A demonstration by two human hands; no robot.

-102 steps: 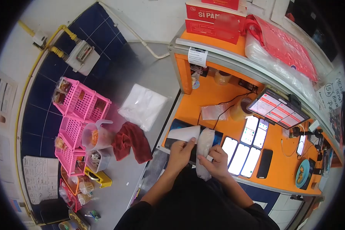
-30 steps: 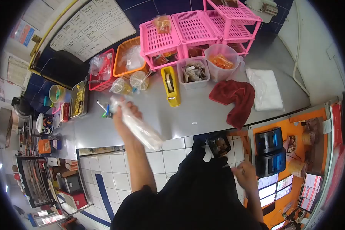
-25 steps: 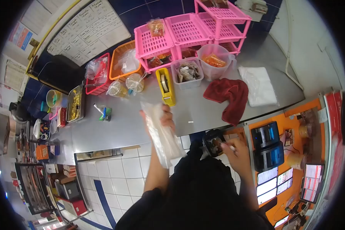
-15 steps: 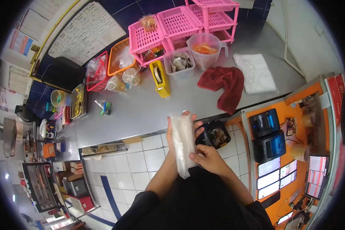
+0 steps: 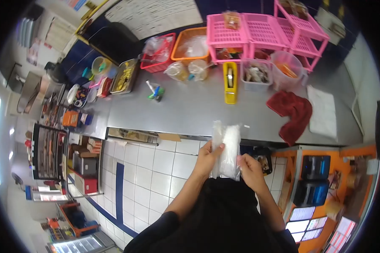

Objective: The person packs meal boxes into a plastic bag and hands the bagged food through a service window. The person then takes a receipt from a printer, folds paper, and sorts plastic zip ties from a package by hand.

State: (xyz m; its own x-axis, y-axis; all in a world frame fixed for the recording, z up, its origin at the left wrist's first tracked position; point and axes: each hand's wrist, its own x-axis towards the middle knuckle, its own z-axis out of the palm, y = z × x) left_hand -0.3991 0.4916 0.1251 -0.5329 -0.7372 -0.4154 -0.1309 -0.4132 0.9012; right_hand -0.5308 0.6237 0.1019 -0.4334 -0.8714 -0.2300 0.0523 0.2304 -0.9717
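Clear plastic packet [image 5: 229, 154] with white contents, held up at the worktop's [image 5: 190, 118] front edge, left hand's [image 5: 207, 159] grip pinching its left side, right hand's [image 5: 251, 170] grip pinching its right, yellow tape dispenser [image 5: 230, 92] beyond, dark red cloth [image 5: 289, 114] reaching the front edge toward the right end

Both arms reach forward from short black sleeves [image 5: 166, 225], elbows bent, and the forearms converge in front of the torso [image 5: 215, 211]. The left forearm [image 5: 185, 192] slants up and inward to the left hand [image 5: 207, 159], whose thumb [image 5: 220, 147] points inward across its grip. The right forearm [image 5: 268, 202] angles up from the other side; the right hand [image 5: 250, 168] has its fingers curled in a pinch, knuckles outward. The hands are level, near each other but apart, both wrists roughly straight.
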